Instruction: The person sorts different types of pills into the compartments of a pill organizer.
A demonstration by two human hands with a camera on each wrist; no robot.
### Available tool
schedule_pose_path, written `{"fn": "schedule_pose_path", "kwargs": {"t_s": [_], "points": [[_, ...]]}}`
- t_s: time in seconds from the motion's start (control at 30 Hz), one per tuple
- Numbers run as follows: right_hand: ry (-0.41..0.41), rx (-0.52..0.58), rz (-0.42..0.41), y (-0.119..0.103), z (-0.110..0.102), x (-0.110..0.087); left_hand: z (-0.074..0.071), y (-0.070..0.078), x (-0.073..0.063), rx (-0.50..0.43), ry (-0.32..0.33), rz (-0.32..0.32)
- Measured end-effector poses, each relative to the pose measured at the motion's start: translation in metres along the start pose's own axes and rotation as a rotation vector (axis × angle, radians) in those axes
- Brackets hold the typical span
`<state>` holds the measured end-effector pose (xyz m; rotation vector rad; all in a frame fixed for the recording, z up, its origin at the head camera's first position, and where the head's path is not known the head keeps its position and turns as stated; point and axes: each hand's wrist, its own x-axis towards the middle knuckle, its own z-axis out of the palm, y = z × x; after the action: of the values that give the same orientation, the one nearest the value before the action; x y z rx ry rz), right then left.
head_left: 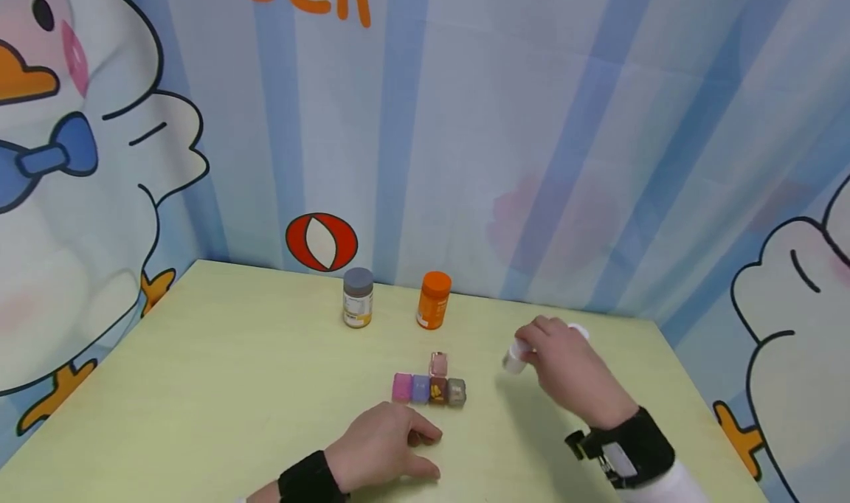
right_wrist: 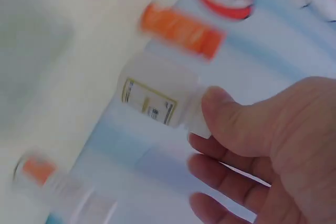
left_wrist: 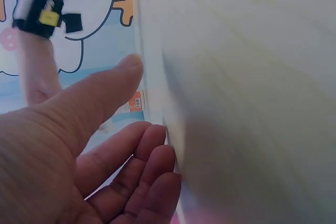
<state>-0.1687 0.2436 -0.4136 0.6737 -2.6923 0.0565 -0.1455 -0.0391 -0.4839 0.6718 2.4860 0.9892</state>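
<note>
My right hand pinches a small white bottle by its cap between thumb and forefinger. The bottle is tilted, with a gold-edged label facing the right wrist camera. Another white-capped bottle with an orange label stands close by, mostly hidden behind the hand in the head view. My left hand rests low over the table, fingers loosely bent and thumb apart, holding nothing. Just beyond it lie several small cubes, among them a pink cube, a brown cube and a grey cube.
At the back of the pale yellow table stand a grey-capped bottle and an orange bottle. Behind the table's far edge hangs a blue striped curtain with printed ducks.
</note>
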Motion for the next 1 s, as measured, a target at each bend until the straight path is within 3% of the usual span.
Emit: {"fn": "schedule_pose_path", "kwargs": {"t_s": [0.17, 0.37, 0.67, 0.8, 0.93, 1.0], "points": [[-0.039, -0.096, 0.065, 0.051, 0.018, 0.008, 0.0, 0.0, 0.002, -0.016, -0.011, -0.028], [-0.09, -0.089, 0.083, 0.066, 0.039, 0.011, 0.004, -0.002, 0.002, -0.013, -0.004, -0.029], [-0.123, -0.118, 0.129, 0.065, 0.049, 0.013, 0.005, -0.001, 0.001, -0.006, -0.001, -0.018], [-0.07, -0.113, 0.156, 0.056, 0.05, 0.012, 0.003, -0.001, 0.001, -0.013, -0.005, -0.014], [0.034, 0.028, 0.169, 0.029, 0.054, 0.016, -0.002, -0.001, 0.002, -0.089, -0.004, -0.001], [0.021, 0.158, 0.178, 0.012, 0.06, 0.018, -0.007, -0.003, 0.005, -0.12, 0.032, 0.008]]}}
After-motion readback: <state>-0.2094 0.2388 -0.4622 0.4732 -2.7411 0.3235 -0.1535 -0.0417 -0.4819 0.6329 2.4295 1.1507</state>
